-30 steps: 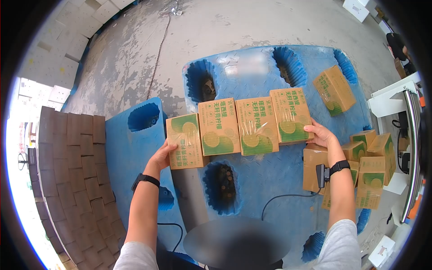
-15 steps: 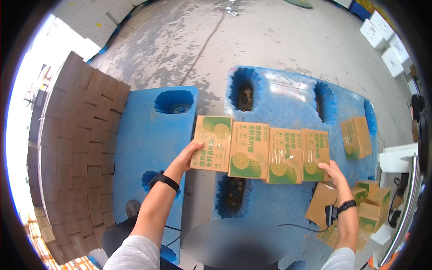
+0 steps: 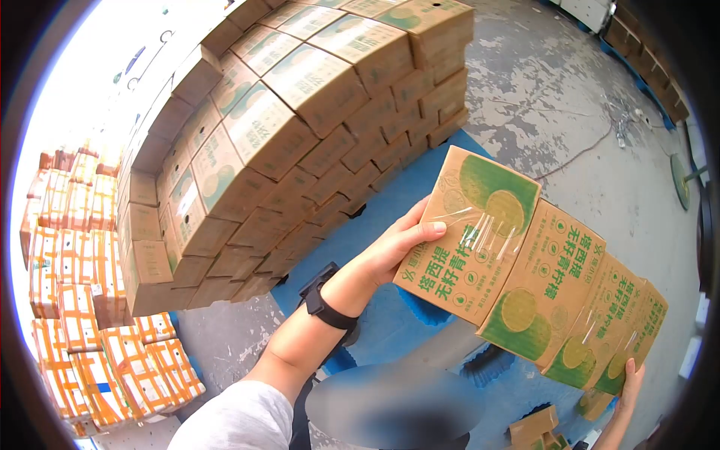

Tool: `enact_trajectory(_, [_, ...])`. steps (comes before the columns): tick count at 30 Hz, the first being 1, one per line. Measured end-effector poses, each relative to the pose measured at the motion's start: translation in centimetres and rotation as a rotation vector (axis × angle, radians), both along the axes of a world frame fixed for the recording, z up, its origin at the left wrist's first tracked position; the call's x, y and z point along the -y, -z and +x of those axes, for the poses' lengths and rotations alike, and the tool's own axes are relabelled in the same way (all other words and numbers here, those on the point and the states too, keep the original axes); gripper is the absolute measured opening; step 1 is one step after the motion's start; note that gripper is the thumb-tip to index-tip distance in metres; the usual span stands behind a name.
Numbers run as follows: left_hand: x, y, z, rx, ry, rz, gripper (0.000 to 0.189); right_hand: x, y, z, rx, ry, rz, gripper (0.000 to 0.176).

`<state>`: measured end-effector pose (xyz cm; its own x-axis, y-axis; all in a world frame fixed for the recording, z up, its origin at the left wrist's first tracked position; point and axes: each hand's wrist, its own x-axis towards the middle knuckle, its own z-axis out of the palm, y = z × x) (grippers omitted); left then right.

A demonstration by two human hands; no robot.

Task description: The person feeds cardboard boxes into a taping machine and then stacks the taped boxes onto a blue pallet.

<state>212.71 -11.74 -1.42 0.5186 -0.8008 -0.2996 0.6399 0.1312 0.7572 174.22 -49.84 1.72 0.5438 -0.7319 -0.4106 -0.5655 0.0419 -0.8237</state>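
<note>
Several brown cartons with green print form a row [image 3: 525,270] that slants down to the right. My left hand [image 3: 401,238] grips the upper left end of this row, its thumb on the carton's printed face. At the lower right end, my right hand [image 3: 631,386] presses on the last carton, with its fingertips on the edge. The row hangs above the blue pallet [image 3: 367,255], held between both hands. To the left of the row stands a tall stack of like cartons [image 3: 330,112].
White boxes with orange tape [image 3: 97,337] are piled at the far left. A few small cartons [image 3: 532,426] lie at the bottom right. Grey concrete floor [image 3: 525,97] shows behind the pallet. More brown cartons [image 3: 646,60] stand at the upper right.
The view has swung left towards the tall carton stack. The row, level before, now slants and looks nearer and larger. Both hands still hold its ends.
</note>
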Motion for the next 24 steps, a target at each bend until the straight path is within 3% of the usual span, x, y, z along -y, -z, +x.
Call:
enact_trajectory(3, [-8.6,-9.9,4.7,-0.001,-0.183,0.012,0.07,-3.9,-10.5,12.0,-0.066,-0.156,-0.092,0.077])
enact_trajectory(7, [-21.2,-19.7,10.1,-0.126,-0.427,0.082,0.069,-12.6,-22.6,30.2,-0.043,-0.397,-0.09,0.073])
enact_trajectory(11, [-32.2,-27.2,11.1,-0.227,-0.629,0.206,0.068,-20.0,-27.8,42.0,-0.053,-0.612,0.007,0.07])
enact_trajectory(15, [-36.6,-30.2,14.2,-0.204,-0.753,0.224,0.068,-23.9,-29.0,50.5,-0.066,-0.71,0.043,0.07])
enact_trajectory(17, [-36.8,-29.3,15.5,-0.22,-0.77,0.179,0.067,-24.4,-28.9,53.3,-0.114,-0.753,0.062,0.067])
enact_trajectory(20, [-35.0,-28.4,20.2,-0.28,-0.796,0.129,0.066,-22.3,-29.9,60.0,-0.218,-0.776,0.107,0.062])
enact_trajectory(24, [-29.5,-26.6,30.1,-0.211,-0.814,0.071,0.062,-17.3,-29.6,71.7,-0.168,-0.855,0.0,0.061])
